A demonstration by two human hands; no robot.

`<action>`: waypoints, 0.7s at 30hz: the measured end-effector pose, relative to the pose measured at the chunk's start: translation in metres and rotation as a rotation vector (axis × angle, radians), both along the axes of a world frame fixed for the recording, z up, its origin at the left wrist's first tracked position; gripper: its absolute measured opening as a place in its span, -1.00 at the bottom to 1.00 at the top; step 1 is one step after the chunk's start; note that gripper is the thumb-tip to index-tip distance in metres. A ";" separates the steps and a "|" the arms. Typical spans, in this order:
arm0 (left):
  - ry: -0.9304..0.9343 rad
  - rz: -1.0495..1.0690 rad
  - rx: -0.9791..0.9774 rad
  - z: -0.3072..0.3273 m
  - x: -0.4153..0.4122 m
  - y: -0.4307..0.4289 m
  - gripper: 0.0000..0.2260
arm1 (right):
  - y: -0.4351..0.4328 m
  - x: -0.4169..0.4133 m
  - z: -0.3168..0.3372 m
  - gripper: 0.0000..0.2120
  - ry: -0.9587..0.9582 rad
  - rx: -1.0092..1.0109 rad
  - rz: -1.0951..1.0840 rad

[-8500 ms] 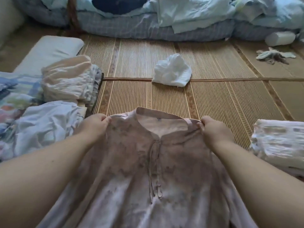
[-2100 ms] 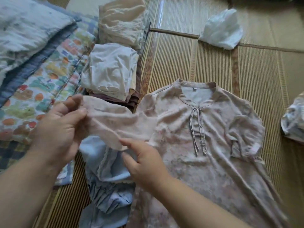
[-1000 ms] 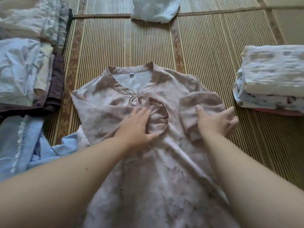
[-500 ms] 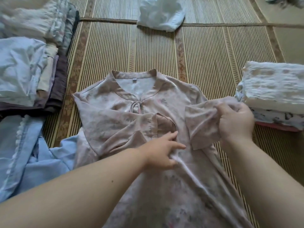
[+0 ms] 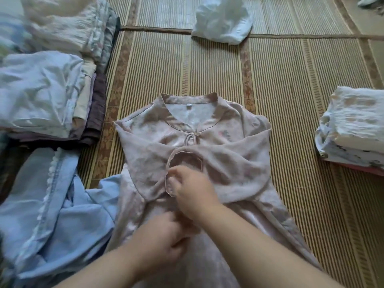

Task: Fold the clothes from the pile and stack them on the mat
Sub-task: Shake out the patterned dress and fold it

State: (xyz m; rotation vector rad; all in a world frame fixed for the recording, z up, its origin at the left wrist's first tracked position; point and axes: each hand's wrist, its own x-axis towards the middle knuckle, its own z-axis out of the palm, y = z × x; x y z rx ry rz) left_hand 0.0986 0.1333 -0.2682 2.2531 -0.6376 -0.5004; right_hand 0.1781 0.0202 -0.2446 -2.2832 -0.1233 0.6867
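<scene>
A pale pink dress (image 5: 228,132) lies flat, collar away from me, on the woven straw mat (image 5: 291,90). Both of its sleeves are folded across the chest and overlap in the middle. My right hand (image 5: 193,192) pinches the cuff of the sleeve where the two meet. Just below it, my left hand (image 5: 164,240) has its fingers curled into the dress fabric. The skirt part runs toward me under my forearms.
Two stacks of folded clothes (image 5: 45,94) sit at the left, and a loose light blue garment (image 5: 54,206) lies partly under the dress's left edge. Another folded stack (image 5: 353,129) stands at the right. A crumpled white cloth (image 5: 222,19) lies at the far side.
My right hand has brought the right sleeve across the chest to the middle. My left hand has slid down toward me and curled up.
</scene>
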 end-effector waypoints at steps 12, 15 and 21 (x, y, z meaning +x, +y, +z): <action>0.100 0.094 0.719 -0.025 0.103 -0.012 -0.21 | -0.128 0.026 -0.053 -0.10 -0.023 -0.661 0.114; 0.130 0.035 0.774 -0.027 0.107 0.002 -0.17 | -0.141 0.029 -0.053 -0.09 0.008 -0.665 0.088; -0.119 0.320 0.536 -0.001 0.155 0.038 -0.28 | -0.140 0.106 -0.037 -0.27 -0.519 -0.449 -0.136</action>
